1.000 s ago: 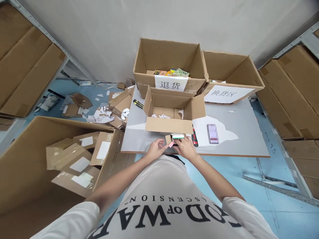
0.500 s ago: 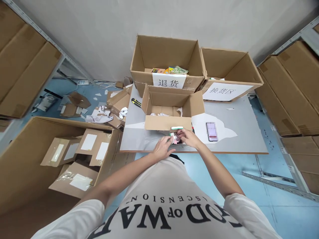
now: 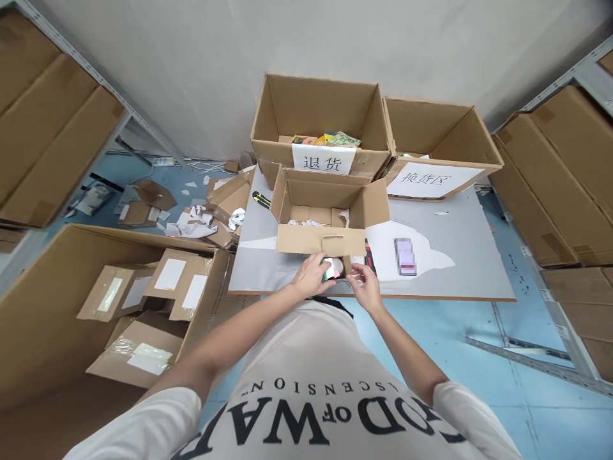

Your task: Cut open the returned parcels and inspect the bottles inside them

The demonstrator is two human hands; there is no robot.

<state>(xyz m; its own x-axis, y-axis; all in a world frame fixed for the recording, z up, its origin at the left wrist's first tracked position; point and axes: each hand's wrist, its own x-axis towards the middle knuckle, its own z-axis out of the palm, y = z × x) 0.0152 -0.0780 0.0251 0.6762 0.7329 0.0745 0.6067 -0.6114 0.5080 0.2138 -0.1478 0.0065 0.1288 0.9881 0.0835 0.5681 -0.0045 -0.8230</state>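
Left hand (image 3: 310, 276): at the near edge of the tabletop (image 3: 460, 281), fingers (image 3: 320, 263) curled narrowly around a small white packet (image 3: 331, 267) with green and pink on it.
Right hand (image 3: 368, 286): just right of the packet, fingers bent and pinching toward its right end; whether in contact, cannot tell.
Small white packet: low over the tabletop's front edge, just in front of the open carton (image 3: 330, 214), between both hands.
Open carton: flaps up, on the tabletop, scraps of white paper inside.
Red-handled tool (image 3: 369, 255): lying on the tabletop just right of the carton, partly hidden behind the right hand.
Phone (image 3: 405, 256): flat on the tabletop, well right of the hands.
Labelled boxes: two large ones at the back, the left box (image 3: 322, 128) holding a few colourful packs, the right box (image 3: 438, 150) beside it.
Floor box (image 3: 62, 300): large, to the left, filled with taped parcels (image 3: 158, 300).
Yellow-black cutter (image 3: 261, 199): on the tabletop left of the carton.
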